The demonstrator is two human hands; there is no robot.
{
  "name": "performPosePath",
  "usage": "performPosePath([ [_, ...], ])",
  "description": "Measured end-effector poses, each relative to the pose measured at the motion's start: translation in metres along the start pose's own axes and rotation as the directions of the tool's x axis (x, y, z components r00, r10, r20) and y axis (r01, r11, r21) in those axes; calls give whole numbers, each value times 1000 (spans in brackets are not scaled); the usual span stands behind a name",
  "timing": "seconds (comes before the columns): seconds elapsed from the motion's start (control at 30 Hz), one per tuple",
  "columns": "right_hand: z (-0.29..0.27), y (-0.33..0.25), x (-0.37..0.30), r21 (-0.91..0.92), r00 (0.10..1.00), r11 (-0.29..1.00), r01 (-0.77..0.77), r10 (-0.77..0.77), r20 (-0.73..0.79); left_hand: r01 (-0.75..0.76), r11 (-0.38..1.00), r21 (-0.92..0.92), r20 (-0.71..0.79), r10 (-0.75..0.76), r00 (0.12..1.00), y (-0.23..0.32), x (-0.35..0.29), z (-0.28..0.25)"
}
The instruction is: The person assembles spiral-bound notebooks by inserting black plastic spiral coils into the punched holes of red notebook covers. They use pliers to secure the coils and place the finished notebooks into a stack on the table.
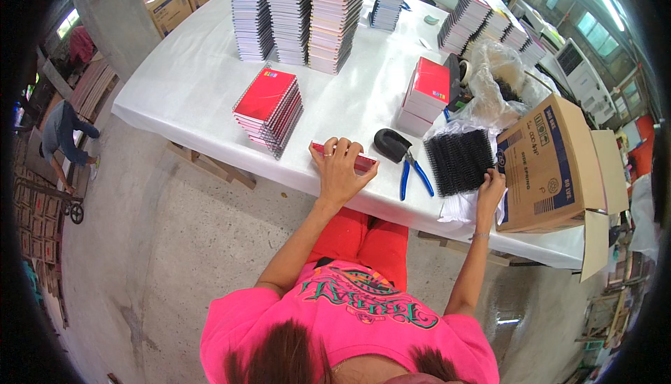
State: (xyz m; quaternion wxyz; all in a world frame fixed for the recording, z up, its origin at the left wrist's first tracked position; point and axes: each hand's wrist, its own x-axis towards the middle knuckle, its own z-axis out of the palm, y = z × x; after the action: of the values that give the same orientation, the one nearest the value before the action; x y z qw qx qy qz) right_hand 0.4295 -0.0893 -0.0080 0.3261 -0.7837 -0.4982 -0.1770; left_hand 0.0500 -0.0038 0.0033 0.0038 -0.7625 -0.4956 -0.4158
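My left hand (342, 171) grips a small red notebook (364, 163) at the table's near edge, with the fingers bent over its top. My right hand (492, 187) is closed at the near right corner of a pile of black binding coils (458, 162), fingertips pinching the end of a coil. The pile lies on crumpled white wrapping. Between the hands lie blue-handled pliers (417, 177) and a black rounded tool (392, 145). Beyond my left hand stands a stack of spiral-bound red notebooks (267, 102). A stack of red-covered pads without visible coils (424, 94) is farther right.
An open cardboard box (542, 164) stands beside my right hand. Tall stacks of blue (252, 17), green (291, 19) and yellow notebooks (335, 24) rise at the back of the white-covered table (189, 83). Clear plastic bags (489, 69) lie behind the coils. Another person (66, 132) bends at far left.
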Motion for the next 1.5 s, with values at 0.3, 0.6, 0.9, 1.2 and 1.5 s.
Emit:
performPosePath([
  [0.3, 12, -6, 4, 59, 980, 995, -85, 94, -176, 2, 1000, -7, 16, -2, 1000, 1, -5, -3],
  [0.6, 16, 7, 8, 196, 956, 973, -120, 167, -243, 2, 1000, -3, -11, -2, 1000, 2, -5, -2],
  [0.9, -4, 7, 17, 945, 881, 120, -306, 411, 233, 13, 1000, -14, -1, -13, 1000, -1, -3, -1],
  [1.2, -26, -34, 16, 806, 871, -442, -393, 102, 480, -3, 991, -137, 57, 11, 998, -7, 5, -2],
  [1.5, -31, -174, -15, 723, 716, 505, -471, -261, 648, 17, 974, -226, 109, 8, 994, -2, 7, -8],
])
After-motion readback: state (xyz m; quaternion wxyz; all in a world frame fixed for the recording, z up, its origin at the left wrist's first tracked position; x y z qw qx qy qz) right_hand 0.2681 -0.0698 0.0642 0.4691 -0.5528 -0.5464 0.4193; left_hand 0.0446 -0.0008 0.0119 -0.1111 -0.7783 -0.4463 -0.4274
